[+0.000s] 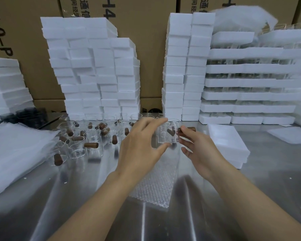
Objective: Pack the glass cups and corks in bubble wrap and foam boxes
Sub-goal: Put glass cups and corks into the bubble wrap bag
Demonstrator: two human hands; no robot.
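Left hand grips one glass cup — right hand pinches one cork.

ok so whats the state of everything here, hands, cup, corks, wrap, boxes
left hand: grips the glass cup
glass cup: held off the table, unwrapped
inner cork: inside the glass cup
right hand: pinches the held cork
held cork: outside the cup, right beside it
bubble wrap sheet: flat on the table, nothing wrapped
loose cups: unwrapped
loose corks: scattered among them
foam box: lying flat, looks closed
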